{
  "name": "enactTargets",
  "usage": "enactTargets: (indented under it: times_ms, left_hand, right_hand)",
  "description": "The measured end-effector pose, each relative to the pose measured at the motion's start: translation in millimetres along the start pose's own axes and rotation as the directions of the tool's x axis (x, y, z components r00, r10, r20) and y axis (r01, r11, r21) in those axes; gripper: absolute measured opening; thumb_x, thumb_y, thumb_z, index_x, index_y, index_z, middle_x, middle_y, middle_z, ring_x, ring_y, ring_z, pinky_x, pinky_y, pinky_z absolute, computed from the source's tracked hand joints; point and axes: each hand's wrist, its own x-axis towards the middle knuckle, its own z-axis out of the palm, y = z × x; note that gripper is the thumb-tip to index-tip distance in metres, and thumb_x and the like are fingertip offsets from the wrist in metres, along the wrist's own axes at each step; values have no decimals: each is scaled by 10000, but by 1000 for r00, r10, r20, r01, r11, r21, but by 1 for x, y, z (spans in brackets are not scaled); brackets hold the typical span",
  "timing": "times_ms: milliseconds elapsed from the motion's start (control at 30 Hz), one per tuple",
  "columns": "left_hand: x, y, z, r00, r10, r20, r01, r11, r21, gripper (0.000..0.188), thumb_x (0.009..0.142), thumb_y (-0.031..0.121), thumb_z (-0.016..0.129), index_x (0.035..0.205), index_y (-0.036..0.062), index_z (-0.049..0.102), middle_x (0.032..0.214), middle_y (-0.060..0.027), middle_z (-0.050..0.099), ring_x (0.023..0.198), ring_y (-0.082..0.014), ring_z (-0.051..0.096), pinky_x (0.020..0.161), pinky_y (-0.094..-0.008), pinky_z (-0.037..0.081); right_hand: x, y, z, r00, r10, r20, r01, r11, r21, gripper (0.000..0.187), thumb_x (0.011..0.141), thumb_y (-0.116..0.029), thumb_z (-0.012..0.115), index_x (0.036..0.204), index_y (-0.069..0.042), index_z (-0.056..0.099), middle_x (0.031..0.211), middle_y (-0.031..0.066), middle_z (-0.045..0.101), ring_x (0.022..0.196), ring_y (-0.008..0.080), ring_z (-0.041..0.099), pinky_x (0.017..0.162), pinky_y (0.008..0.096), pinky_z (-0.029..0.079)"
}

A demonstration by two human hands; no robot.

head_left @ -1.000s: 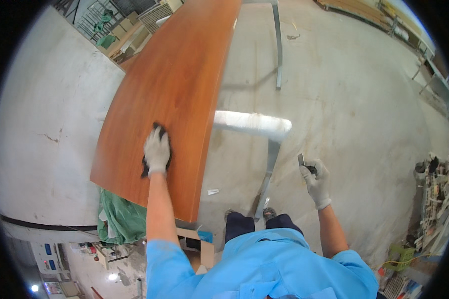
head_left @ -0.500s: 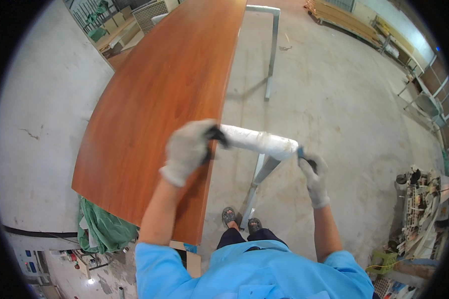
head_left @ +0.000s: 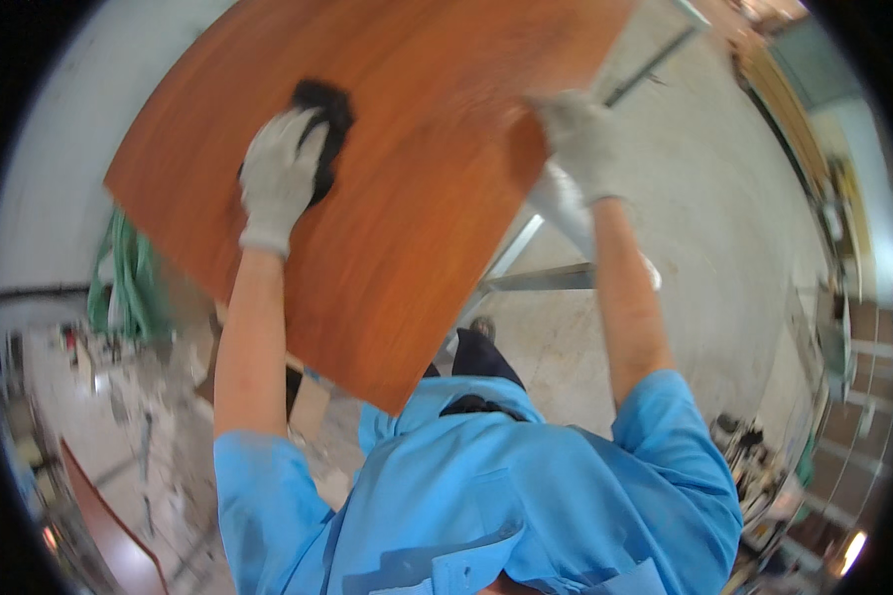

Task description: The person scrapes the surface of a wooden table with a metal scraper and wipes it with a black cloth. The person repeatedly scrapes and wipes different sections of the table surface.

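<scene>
A large reddish-brown wood panel (head_left: 407, 228) lies in front of me, its near corner close to my body. My left hand (head_left: 280, 178), in a pale work glove, presses a black cloth (head_left: 333, 117) against the panel's left part. At the panel's right edge is my gloved right hand (head_left: 583, 144), smeared by motion. Its fingertips are too blurred to show whether anything is in them. Below that hand a white-wrapped support bar (head_left: 564, 206) sticks out from under the panel.
A metal stand leg (head_left: 541, 279) runs beneath the panel's right edge. Green sheeting (head_left: 124, 283) hangs by the left corner. Clutter (head_left: 749, 476) is heaped on the floor at lower right, and long boards (head_left: 779, 109) lie at far right.
My view has turned, so the panel appears swung to the right. My left hand has moved left with the black cloth. My right hand has gone from the bar's end to the panel's edge.
</scene>
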Motion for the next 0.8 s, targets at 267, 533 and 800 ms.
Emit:
enactTargets:
  times_ms: [267, 533, 800]
  left_hand:
    - [-4, 20, -4, 998, -44, -46, 51, 984, 171, 373, 1000, 390, 620, 1193, 91, 732, 1255, -129, 719, 1241, -325, 625, 1079, -443, 467]
    - [-41, 51, -26, 992, -123, 1, 121, 979, 162, 399, 1013, 431, 590, 1252, 139, 716, 1297, -104, 705, 1287, -310, 596, 1122, -433, 434]
    - [-48, 55, -28, 990, -137, -35, 141, 973, 185, 381, 1015, 409, 594, 1229, 121, 722, 1278, -113, 708, 1274, -317, 600, 1110, -433, 445]
  right_hand:
    - [-134, -129, -14, 618, -786, 19, 716, 573, 399, 71, 852, -178, 656, 901, -129, 670, 849, 51, 662, 861, 242, 662, 752, 383, 552]
    - [-144, -131, -18, 497, -868, -17, 729, 406, 551, 104, 828, -168, 678, 919, -119, 668, 859, 39, 651, 833, 256, 636, 731, 378, 540]
    - [-164, -138, -19, 363, -931, 38, 744, 315, 589, 50, 830, -183, 672, 863, -152, 693, 836, 29, 668, 858, 234, 665, 740, 344, 555]
